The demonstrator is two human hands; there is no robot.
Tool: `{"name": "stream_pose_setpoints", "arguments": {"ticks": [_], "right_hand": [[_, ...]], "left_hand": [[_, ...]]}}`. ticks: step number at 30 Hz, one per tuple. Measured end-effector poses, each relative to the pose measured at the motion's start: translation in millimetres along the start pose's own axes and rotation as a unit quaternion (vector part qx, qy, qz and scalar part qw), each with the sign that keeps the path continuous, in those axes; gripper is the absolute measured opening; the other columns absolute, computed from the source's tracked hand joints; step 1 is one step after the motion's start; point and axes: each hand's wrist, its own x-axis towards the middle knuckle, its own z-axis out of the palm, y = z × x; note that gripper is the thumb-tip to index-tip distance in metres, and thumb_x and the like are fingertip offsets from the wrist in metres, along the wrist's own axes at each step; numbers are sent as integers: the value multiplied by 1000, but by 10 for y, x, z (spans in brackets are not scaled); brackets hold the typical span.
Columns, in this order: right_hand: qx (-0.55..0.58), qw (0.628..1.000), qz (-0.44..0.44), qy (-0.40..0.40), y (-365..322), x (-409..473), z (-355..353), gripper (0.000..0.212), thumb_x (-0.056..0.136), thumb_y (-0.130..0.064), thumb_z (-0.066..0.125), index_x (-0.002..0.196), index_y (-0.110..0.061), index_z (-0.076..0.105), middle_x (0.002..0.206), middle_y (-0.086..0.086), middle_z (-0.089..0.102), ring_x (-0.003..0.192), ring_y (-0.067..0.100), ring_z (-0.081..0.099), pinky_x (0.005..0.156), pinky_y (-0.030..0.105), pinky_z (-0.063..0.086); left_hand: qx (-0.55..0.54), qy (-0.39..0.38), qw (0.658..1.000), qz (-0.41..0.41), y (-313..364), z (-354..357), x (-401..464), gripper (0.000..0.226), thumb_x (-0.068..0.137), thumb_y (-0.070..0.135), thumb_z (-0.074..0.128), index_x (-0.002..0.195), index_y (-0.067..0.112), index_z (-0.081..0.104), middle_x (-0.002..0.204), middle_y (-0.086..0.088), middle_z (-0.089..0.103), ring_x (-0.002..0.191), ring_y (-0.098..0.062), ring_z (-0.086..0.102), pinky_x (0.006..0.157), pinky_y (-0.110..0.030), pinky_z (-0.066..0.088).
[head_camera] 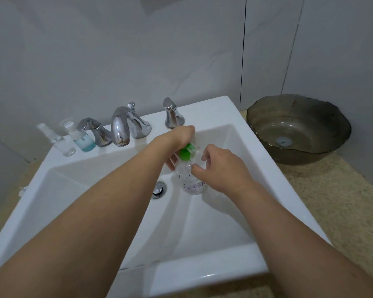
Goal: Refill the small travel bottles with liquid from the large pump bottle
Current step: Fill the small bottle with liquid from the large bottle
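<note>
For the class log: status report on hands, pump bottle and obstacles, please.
Left hand and right hand both gripping the pump bottle over the sink. Travel bottles wait by the faucet. No obstructions.

Left hand (177, 145): fingers partly hidden behind pump bottle (191, 179); bottle's purple lettering illegible; forearms cropped by frame's bottom edge.

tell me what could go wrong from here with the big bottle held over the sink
1. Both hands, left hand and right hand, hold the clear pump bottle in mid-air over the sink; a slip could drop it near the open drain.
2. The small travel bottles stand far off on the sink's back ledge by the faucet, so liquid from the green pump may spill into the basin.
</note>
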Motion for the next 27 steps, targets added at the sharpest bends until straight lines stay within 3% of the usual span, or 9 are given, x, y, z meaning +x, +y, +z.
{"name": "stream_pose_setpoints", "arguments": {"ticks": [4, 9, 12, 16, 19, 23, 27], "right_hand": [[-13, 1000, 8, -17, 3, -4, 16, 33, 79, -50, 60, 94, -22, 49, 88, -5, 59, 81, 20, 56, 66, 31, 39], [-8, 1000, 13, -18, 8, 0, 26, 33, 79, -51, 59, 94, -24, 50, 89, -6, 60, 82, 20, 57, 67, 31, 41], [-10, 1000, 11, -17, 2, 1, 22, 33, 79, -51, 60, 94, -24, 50, 88, -6, 59, 82, 20, 57, 67, 31, 40], [-11, 1000, 7, -15, -7, -2, 17, 33, 79, -51, 59, 96, -24, 50, 90, -7, 60, 83, 19, 57, 67, 31, 39], [-11, 1000, -4, 0, -22, -5, 1, 34, 81, -51, 59, 97, -23, 49, 90, -7, 59, 82, 18, 56, 67, 31, 38], [-6, 1000, -18, 21, -44, -13, -43, 35, 83, -51, 59, 101, -22, 51, 89, -9, 56, 80, 16, 53, 68, 30, 37], [-4, 1000, -17, 19, -48, -10, -39, 33, 83, -50, 58, 101, -22, 50, 88, -10, 54, 80, 16, 52, 68, 30, 36]], "left_hand": [[-16, 53, 998, 10, -14, 79, 15, 62, 101, 45, 18, 118, 1, 58, 107, -27, 66, 87, -44, 68, 74, -46, 58], [-33, 65, 997, 6, -4, 98, 14, 59, 102, 39, 18, 119, -2, 57, 110, -30, 65, 90, -46, 68, 85, -53, 58], [-29, 67, 997, 11, -21, 99, 37, 60, 101, 41, 19, 118, 0, 59, 109, -29, 65, 89, -45, 67, 83, -49, 58], [-7, 41, 999, 18, -43, 59, 62, 61, 97, 48, 24, 117, 4, 61, 105, -24, 68, 87, -43, 68, 81, -45, 58], [2, -12, 1000, 1, -32, -30, 71, 73, 93, 64, 29, 120, 5, 62, 108, -19, 71, 94, -43, 69, 79, -44, 57], [-22, -108, 993, -39, 29, -174, 18, 86, 92, 79, 32, 132, 6, 53, 133, -21, 61, 122, -46, 58, 106, -62, 43], [-6, -80, 996, -36, 31, -137, 36, 83, 94, 75, 31, 130, 5, 56, 126, -20, 65, 113, -45, 63, 97, -59, 49]]}}
